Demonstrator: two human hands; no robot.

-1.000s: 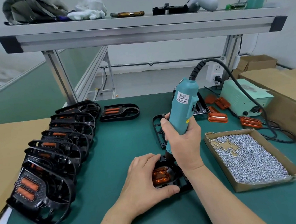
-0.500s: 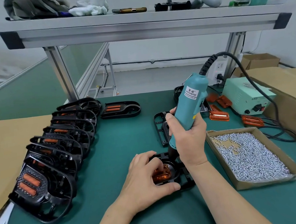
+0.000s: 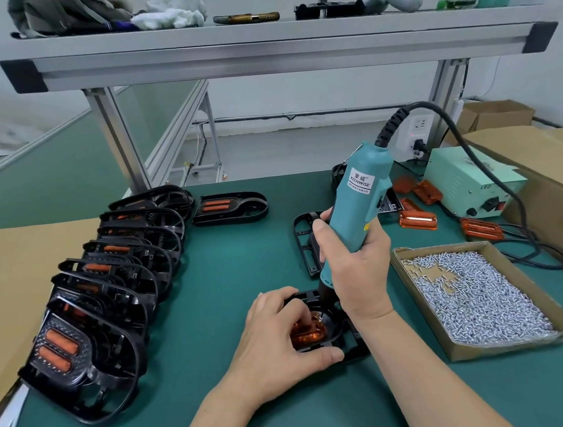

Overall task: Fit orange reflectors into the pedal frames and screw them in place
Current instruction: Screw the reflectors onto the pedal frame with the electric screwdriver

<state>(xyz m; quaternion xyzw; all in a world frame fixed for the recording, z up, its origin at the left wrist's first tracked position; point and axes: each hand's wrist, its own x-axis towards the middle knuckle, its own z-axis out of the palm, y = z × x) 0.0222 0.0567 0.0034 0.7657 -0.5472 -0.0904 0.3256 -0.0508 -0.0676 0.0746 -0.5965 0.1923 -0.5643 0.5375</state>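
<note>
Dropped: screwdriver [image 3: 358, 199] tip onto reflector [image 3: 307, 335], beside left fingers [image 3: 294, 307].

The right hand [image 3: 358, 274] is closed round the electric screwdriver [image 3: 358, 202] and holds it nearly upright, with the thumb on the left side and the forearm coming in from the lower right. The left hand [image 3: 278, 337] lies palm down and grips the pedal frame [image 3: 357, 350], its thumb stretched along the near edge and its fingers curled down over the top.
</note>
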